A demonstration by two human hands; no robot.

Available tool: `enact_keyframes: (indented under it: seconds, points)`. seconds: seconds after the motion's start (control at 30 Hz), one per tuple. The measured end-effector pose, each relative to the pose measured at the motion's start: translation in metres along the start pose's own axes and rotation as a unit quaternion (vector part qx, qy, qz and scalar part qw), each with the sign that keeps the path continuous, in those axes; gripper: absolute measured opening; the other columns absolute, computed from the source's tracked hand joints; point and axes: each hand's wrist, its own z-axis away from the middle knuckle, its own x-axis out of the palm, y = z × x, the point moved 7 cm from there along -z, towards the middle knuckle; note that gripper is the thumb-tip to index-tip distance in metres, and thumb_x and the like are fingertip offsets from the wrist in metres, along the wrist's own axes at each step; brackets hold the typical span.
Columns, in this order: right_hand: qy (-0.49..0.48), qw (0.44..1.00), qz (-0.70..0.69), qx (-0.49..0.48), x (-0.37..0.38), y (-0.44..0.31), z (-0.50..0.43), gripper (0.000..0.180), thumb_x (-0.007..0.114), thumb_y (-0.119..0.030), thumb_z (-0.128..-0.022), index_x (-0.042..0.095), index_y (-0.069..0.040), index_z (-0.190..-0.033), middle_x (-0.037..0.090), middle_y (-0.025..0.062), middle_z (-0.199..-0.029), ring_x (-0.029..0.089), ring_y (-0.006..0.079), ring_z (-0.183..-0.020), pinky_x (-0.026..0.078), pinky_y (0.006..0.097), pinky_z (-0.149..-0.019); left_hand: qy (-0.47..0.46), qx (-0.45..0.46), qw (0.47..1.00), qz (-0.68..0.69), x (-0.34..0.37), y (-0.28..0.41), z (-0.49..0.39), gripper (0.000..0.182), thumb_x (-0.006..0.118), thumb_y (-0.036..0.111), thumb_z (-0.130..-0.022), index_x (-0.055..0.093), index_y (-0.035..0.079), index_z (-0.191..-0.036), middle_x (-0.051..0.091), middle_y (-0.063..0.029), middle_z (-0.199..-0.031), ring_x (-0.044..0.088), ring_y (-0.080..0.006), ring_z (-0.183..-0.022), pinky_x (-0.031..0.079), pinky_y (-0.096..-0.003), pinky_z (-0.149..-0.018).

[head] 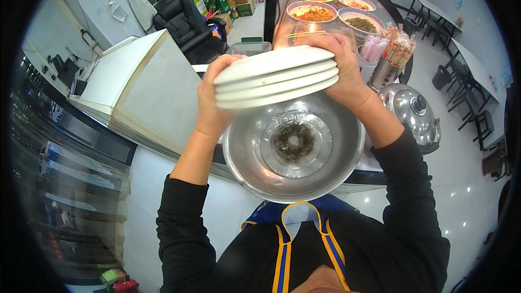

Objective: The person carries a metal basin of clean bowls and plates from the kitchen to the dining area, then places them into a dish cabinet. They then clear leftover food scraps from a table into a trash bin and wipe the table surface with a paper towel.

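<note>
A tilted stack of several white plates (276, 76) is held up between my two hands, above the far part of a large stainless steel basin (248, 167). My left hand (215, 93) grips the left rims of the stack. At the other end, my right hand (344, 69) clasps the right rims, its fingers over the far side. Some dark residue or liquid lies at the middle of the basin's bottom. Just beyond my right hand, thin wooden sticks (304, 34) rest over a clear container. The plates hide part of the basin's far rim.
Patterned bowls of food (312, 13) stand on the lit counter ahead. To the right are a metal canister of wrapped chopsticks (384, 74), a white cup of wrapped items (366, 65) and a lidded metal pot (411, 116). A white cabinet (158, 97) borders the left.
</note>
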Motion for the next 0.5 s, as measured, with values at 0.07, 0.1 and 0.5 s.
enact_keyframes:
  seconds: [0.07, 0.1, 0.5]
  points:
    - [0.004, 1.000, -0.001, 0.006, 0.001, 0.004, 0.002, 0.039, 0.073, -0.015, -0.070, 0.057, -0.012, -0.106, 0.065, -0.0006, -0.096, 0.060, 0.0153, -0.089, 0.033, 0.0336, -0.089, 0.000, 0.009, 1.000, -0.001, 0.001, 0.000, 0.001, 0.046, 0.071, 0.002, -0.070, 0.051, 0.003, -0.111, 0.063, -0.0118, -0.105, 0.062, -0.0226, -0.098, 0.047, -0.0298, -0.087]
    - [0.004, 1.000, -0.003, 0.012, 0.001, 0.006, 0.004, 0.039, 0.073, -0.015, -0.070, 0.057, -0.012, -0.106, 0.065, -0.0004, -0.096, 0.061, 0.0154, -0.089, 0.032, 0.0337, -0.089, -0.001, 0.013, 1.000, -0.005, 0.002, 0.000, 0.002, 0.046, 0.072, 0.003, -0.070, 0.051, 0.003, -0.111, 0.063, -0.0116, -0.105, 0.062, -0.0228, -0.097, 0.047, -0.0298, -0.087]
    - [-0.080, 0.776, -0.398, 0.482, 0.059, 0.050, 0.060, 0.058, 0.078, 0.009, -0.054, 0.057, 0.004, -0.108, 0.067, 0.0131, -0.095, 0.065, 0.0182, -0.084, 0.052, 0.0305, -0.077, -0.138, -0.385, 0.875, 0.258, 0.031, -0.062, 0.025, 0.046, 0.070, -0.005, -0.070, 0.055, -0.002, -0.113, 0.064, -0.0111, -0.102, 0.063, -0.0175, -0.088, 0.051, -0.0313, -0.080]
